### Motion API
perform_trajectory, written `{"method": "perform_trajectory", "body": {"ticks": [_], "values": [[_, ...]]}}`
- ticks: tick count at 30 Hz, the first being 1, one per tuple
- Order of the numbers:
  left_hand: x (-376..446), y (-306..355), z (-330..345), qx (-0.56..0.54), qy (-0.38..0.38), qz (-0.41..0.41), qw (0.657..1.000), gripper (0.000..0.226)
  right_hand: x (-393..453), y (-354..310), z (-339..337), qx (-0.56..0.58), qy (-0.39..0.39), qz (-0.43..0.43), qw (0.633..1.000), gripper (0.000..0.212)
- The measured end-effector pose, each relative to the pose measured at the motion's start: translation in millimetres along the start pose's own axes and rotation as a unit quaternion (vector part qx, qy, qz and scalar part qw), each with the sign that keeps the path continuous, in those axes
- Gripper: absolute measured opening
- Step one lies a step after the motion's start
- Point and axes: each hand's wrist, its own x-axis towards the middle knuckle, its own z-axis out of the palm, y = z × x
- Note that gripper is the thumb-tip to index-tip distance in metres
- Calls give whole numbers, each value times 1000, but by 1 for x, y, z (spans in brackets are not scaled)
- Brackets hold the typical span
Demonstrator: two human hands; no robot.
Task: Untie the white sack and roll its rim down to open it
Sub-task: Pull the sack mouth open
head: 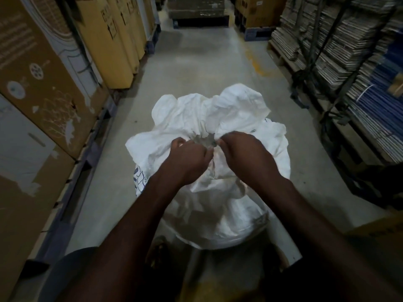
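A big white sack stands on the concrete floor right in front of me, its top gathered into a tied neck with loose fabric flaring out beyond it. My left hand pinches the neck from the left. My right hand pinches it from the right. Both sets of fingers are curled at the knot, which is partly hidden behind them. Blue print shows on the sack's left side.
Tall cardboard boxes on pallets line the left side of the aisle. Stacks of flattened cardboard on racks fill the right. A pallet load closes the far end. Concrete floor runs ahead between them.
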Motion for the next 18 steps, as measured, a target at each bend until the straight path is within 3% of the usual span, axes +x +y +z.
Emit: {"method": "perform_trajectory", "body": {"ticks": [4,6,8,11,14,18], "values": [[5,-6,-4,-71,-72,9,995,30,45,-17,15,15,-158,-121,980,27],[5,-7,-4,-98,-59,-5,993,28,60,-4,30,-35,-211,-132,968,28],[6,-8,1,-75,-60,-22,995,30,66,15,43,-130,-215,-144,957,37],[5,-23,17,-39,-105,-79,991,54,61,44,47,-211,-168,-100,958,88],[0,-37,32,-11,-129,-86,988,105,55,72,32,-193,-144,-25,970,141],[-4,-29,41,32,-33,-4,999,115,53,96,24,-198,-173,47,964,154]]}}
